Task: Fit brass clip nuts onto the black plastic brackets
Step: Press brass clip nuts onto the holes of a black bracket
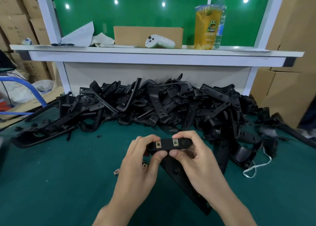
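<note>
Right now I am pinching the black bracket (168, 145) above the middle of the bench (68, 183), left hand (140, 162) curling beside one brass clip nut (158, 144), right hand (196, 159) gripping by the second clip nut (175, 142). Both are looking nearly seated to me, so I am aiming to squeeze each squarely home. Just left, spare nuts (116, 171) are lying loose; the bracket pile (153, 106) is crowding the far edge.

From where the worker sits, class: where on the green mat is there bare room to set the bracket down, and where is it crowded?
Bare: the green mat left of the left hand and loose clip nuts, nearer than the bracket pile; also the near right, nearer than the white cord. Crowded: back and right.
</note>
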A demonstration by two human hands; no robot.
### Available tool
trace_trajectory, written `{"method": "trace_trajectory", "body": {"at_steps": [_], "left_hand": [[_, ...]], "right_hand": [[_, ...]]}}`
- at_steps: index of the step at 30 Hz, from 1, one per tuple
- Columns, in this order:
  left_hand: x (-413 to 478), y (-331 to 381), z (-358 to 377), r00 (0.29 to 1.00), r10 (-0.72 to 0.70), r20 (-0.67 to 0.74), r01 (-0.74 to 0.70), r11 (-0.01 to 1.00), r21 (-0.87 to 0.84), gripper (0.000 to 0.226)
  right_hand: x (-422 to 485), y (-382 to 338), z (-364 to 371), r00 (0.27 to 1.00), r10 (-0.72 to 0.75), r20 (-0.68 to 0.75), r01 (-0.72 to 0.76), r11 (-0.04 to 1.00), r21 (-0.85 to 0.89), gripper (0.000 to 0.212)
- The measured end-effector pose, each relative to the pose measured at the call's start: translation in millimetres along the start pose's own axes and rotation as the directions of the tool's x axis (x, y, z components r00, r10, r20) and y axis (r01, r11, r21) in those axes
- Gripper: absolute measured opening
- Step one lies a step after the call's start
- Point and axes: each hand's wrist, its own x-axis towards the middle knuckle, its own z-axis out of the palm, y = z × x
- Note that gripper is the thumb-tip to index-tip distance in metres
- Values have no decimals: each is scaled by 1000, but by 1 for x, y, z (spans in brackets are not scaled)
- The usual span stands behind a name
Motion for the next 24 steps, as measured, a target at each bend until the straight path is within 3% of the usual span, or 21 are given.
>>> {"method": "trace_trajectory", "body": {"at_steps": [7, 12, 14, 16, 18, 20, 22, 24], "left_hand": [[-18, 30, 5, 998, -64, -22, 63, 995, -76, 13], [-29, 72, 29, 985, -168, 42, 173, 966, -193, 25], [-34, 101, 51, 981, -163, 106, 184, 954, -236, 22], [-40, 135, 81, 975, -144, 170, 193, 927, -321, 17], [-46, 177, 121, 956, -133, 263, 237, 878, -416, 16], [-55, 229, 164, 888, -68, 455, 307, 824, -476, 19], [-68, 278, 198, 719, 70, 691, 360, 814, -457, 27], [-81, 309, 216, 565, 204, 799, 340, 825, -451, 51]], "right_hand": [[-22, -26, -18, 999, -2, 45, 10, 983, -182, 28], [-46, -61, -65, 971, 212, 114, -167, 933, -318, 10], [-59, -71, -94, 964, 264, 14, -243, 906, -347, 21], [-74, -77, -125, 950, 261, -172, -311, 854, -418, 30], [-93, -81, -162, 910, 241, -338, -387, 787, -481, 27], [-117, -84, -208, 816, 244, -523, -529, 680, -508, 32], [-142, -91, -253, 609, 180, -772, -734, 496, -463, 62], [-162, -105, -282, 410, 48, -911, -818, 461, -344, 65]]}}
